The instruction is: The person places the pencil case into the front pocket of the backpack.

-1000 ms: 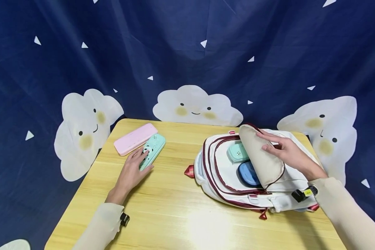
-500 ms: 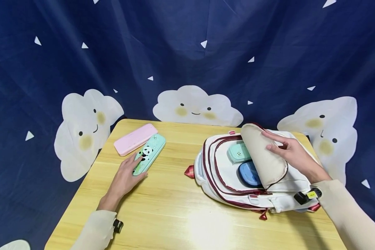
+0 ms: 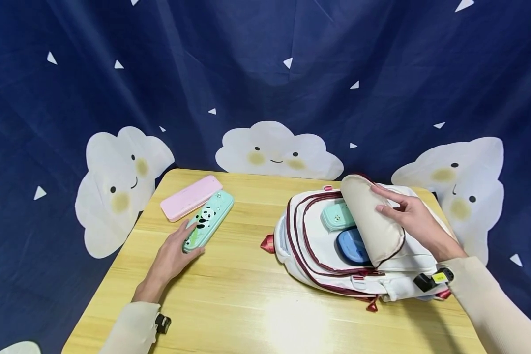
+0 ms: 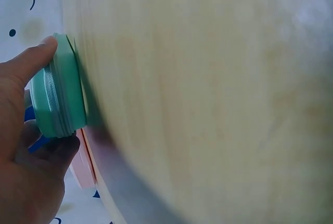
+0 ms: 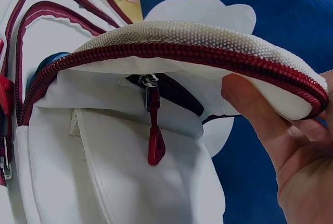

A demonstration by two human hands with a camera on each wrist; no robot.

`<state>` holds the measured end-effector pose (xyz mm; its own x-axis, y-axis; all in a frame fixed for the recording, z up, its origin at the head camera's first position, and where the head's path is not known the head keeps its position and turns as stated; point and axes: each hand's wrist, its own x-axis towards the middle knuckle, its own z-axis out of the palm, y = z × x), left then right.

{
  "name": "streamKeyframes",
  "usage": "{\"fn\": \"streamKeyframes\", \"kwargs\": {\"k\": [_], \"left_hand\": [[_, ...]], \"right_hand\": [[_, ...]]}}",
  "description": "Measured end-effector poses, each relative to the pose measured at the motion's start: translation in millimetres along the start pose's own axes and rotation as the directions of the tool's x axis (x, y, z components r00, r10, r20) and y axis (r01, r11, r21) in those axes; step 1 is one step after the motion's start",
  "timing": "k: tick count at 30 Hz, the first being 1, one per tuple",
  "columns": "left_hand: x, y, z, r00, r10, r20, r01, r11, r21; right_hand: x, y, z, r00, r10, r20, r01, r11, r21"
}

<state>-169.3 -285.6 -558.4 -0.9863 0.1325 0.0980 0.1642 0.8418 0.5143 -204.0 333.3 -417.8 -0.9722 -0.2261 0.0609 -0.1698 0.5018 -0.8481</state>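
Observation:
My left hand (image 3: pixel 170 258) holds the near end of a mint-green pencil case (image 3: pixel 210 220) with a panda on its lid. In the left wrist view, thumb and fingers sit on opposite sides of the zipped case (image 4: pixel 60 86). A white backpack (image 3: pixel 311 275) with dark red zips lies at the right. My right hand (image 3: pixel 416 219) holds its front pocket flap (image 3: pixel 371 221) folded back, and the right wrist view shows the thumb (image 5: pixel 237 91) against the flap. Inside the pocket lie a mint-green case (image 3: pixel 336 215) and a blue case (image 3: pixel 351 246), both partly hidden by the flap.
A pink pencil case (image 3: pixel 190 197) lies beside the panda case, near the table's far left corner. A dark blue curtain (image 3: pixel 265 73) with white clouds hangs behind the wooden table (image 3: pixel 230 305). A red zip pull (image 5: pixel 156 146) dangles below the flap.
My left hand has slid back along the panda pencil case from its middle to its near end, uncovering the panda. My right hand and the flap have shifted slightly right.

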Motion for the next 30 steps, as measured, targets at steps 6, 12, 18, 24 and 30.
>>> {"fn": "streamKeyframes", "kwargs": {"k": [6,12,18,24,30], "left_hand": [[-0.1,0.1,-1.0,1.000,-0.004,0.004,0.004,1.000,-0.020],[-1.0,-1.9,-0.7,1.000,-0.020,-0.010,0.019,0.998,-0.061],[-0.3,-7.1,0.9,0.998,-0.052,-0.023,0.049,0.992,-0.113],[-0.2,-11.1,0.4,0.996,-0.085,-0.009,0.082,0.981,-0.174],[-0.6,-13.3,-0.9,0.994,-0.108,-0.028,0.101,0.976,-0.193]], "right_hand": [[-1.1,1.5,1.5,1.000,-0.008,-0.009,0.008,1.000,0.010],[-1.4,1.6,2.1,1.000,-0.017,-0.019,0.017,1.000,-0.003],[-2.2,1.2,1.8,1.000,0.001,-0.018,-0.001,1.000,0.007],[-3.0,1.3,1.2,1.000,0.012,-0.016,-0.012,1.000,0.004],[-2.9,1.5,1.8,1.000,-0.003,-0.014,0.003,1.000,-0.002]]}}
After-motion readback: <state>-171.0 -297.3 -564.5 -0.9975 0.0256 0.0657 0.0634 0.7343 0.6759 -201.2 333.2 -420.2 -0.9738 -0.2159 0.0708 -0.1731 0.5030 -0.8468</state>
